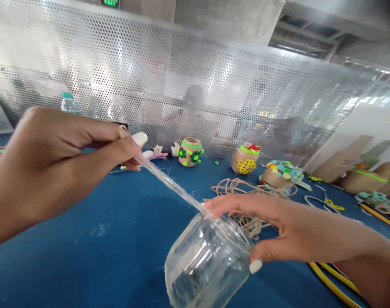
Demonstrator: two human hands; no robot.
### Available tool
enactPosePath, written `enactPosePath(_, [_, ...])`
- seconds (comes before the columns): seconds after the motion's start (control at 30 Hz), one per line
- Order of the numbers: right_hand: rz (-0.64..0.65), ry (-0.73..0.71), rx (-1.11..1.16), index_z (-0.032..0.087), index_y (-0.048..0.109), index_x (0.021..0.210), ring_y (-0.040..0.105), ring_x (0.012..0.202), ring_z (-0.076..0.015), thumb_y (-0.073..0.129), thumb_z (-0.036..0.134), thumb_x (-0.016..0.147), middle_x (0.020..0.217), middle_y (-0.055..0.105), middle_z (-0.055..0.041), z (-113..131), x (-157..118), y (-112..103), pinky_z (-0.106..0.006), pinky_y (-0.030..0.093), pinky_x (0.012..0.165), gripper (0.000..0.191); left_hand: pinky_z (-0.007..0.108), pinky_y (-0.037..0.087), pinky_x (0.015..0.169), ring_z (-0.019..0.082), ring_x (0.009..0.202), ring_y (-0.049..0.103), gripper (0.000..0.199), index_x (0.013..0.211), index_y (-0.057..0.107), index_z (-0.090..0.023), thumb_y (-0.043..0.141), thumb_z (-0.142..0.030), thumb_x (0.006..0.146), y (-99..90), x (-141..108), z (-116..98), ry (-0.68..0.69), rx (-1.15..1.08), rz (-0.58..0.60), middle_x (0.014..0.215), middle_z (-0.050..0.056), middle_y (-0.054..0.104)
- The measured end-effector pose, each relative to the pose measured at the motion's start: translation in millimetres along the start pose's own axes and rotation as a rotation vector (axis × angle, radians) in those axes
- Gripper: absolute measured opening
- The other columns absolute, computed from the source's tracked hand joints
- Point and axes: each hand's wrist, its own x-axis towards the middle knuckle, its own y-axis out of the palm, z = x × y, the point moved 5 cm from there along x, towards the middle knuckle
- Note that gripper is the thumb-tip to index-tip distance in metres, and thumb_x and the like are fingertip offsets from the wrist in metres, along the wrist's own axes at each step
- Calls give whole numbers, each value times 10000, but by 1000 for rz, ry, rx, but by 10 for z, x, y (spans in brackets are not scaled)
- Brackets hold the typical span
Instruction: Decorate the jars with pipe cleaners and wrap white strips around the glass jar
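A clear glass jar (pixel 210 261) is tilted above the blue table, its open mouth toward the upper right. My right hand (pixel 278 222) grips it at the rim, thumb on the near side and fingers on the far side. Whitish strips run along the jar's side. My left hand (pixel 75 158) is raised at the left, thumb and fingers pinching the end of a translucent strip (pixel 172 184). That strip stretches taut down to the jar's rim, by my right fingertips.
Loose twine (pixel 242 188) lies behind my right hand. Decorated jars (pixel 190 152), (pixel 246 159) and a flower-covered one (pixel 281 174) stand at the back. A perforated metal screen (pixel 150 77) rises behind. Yellow tubing (pixel 332 282) lies at lower right; bottles (pixel 69 104) stand back left.
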Motion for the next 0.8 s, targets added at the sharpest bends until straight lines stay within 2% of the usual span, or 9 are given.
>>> enactPosePath(0.13, [26, -44, 61, 345, 219, 1503, 403, 1354, -242, 698, 313, 826, 1468, 425, -67, -37, -15, 15, -400, 359, 1098, 829, 358, 563, 666, 160, 616, 655, 381, 597, 709, -147, 585, -430, 819, 94, 103, -32, -20, -39, 69, 626, -35, 660])
enactPosePath(0.23, [67, -116, 115, 355, 123, 1514, 403, 1356, -214, 667, 282, 859, 1471, 424, -65, -38, -7, 35, -380, 341, 1107, 855, 294, 551, 574, 143, 571, 652, 373, 590, 711, -146, 590, -425, 806, 114, 135, -30, 0, -56, 65, 613, -40, 671])
enactPosePath(0.33, [86, -124, 165, 366, 163, 1507, 381, 1370, -217, 679, 268, 850, 1495, 388, -58, -79, 8, 36, -379, 329, 1113, 841, 246, 536, 509, 134, 543, 654, 392, 588, 719, -143, 585, -451, 789, 153, 162, -8, -21, -67, 105, 598, -36, 678])
enactPosePath(0.43, [99, -105, 238, 359, 220, 1499, 349, 1388, -225, 687, 257, 842, 1511, 359, -57, -120, 19, 38, -388, 323, 1115, 813, 299, 566, 526, 141, 526, 655, 441, 571, 719, -131, 576, -495, 773, 197, 196, 33, -63, -87, 171, 558, -26, 664])
enactPosePath(0.53, [112, -110, 282, 332, 229, 1501, 378, 1372, -205, 678, 212, 844, 1475, 414, -71, -102, 24, 49, -362, 345, 1098, 805, 419, 584, 602, 143, 520, 648, 418, 621, 726, -115, 589, -475, 782, 146, 241, 67, -41, -59, 108, 545, -36, 653])
enactPosePath(0.6, [125, -121, 294, 309, 204, 1509, 414, 1349, -190, 653, 188, 858, 1444, 457, -85, -61, 25, 56, -337, 377, 1070, 800, 491, 576, 660, 139, 519, 646, 387, 666, 725, -102, 607, -449, 790, 96, 266, 104, -58, -50, 40, 555, -48, 651])
enactPosePath(0.67, [136, -128, 278, 300, 174, 1516, 421, 1344, -177, 625, 175, 873, 1441, 463, -86, -21, 24, 52, -325, 380, 1063, 795, 549, 556, 726, 147, 538, 657, 380, 679, 719, -95, 606, -435, 806, 76, 284, 128, -79, -51, 21, 562, -55, 649])
enactPosePath(0.73, [142, -144, 217, 291, 199, 1513, 395, 1361, -172, 608, 175, 882, 1465, 435, -80, 3, 19, 30, -325, 340, 1091, 760, 581, 531, 793, 174, 608, 683, 387, 694, 726, -101, 594, -441, 823, 77, 295, 120, -67, -45, 34, 603, -54, 669])
enactPosePath(0.8, [149, -170, 136, 260, 289, 1491, 333, 1397, -187, 628, 191, 868, 1504, 375, -81, 4, 11, 4, -329, 268, 1131, 713, 577, 517, 837, 209, 715, 704, 378, 756, 743, -117, 601, -460, 829, 72, 300, 110, -60, -58, 40, 683, -52, 701])
